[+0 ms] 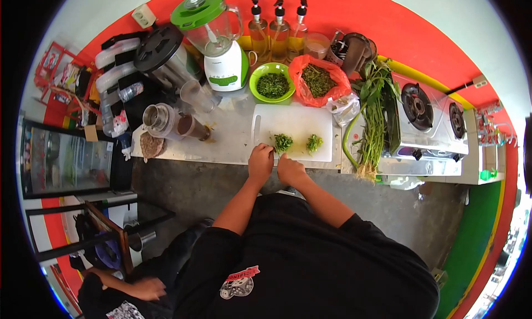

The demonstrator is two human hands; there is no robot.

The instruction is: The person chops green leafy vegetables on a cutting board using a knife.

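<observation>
Both hands are at the front edge of a white cutting board (293,118). My left hand (261,159) is closed, its fingertips beside a small pile of chopped green leaves (283,142). My right hand (291,170) makes a fist just below that pile; what either hand grips is hidden under the fingers. A second small pile of chopped greens (315,144) lies on the board to the right. Behind the board stand a green bowl (252,86) of chopped greens and a red plastic bag (298,89) holding more.
Long-stemmed greens (374,119) lie right of the board, beside a gas stove (432,119). A blender (224,64), pump bottles (279,34) and clear containers (199,97) stand behind and left. Another person's hand (148,289) is at lower left.
</observation>
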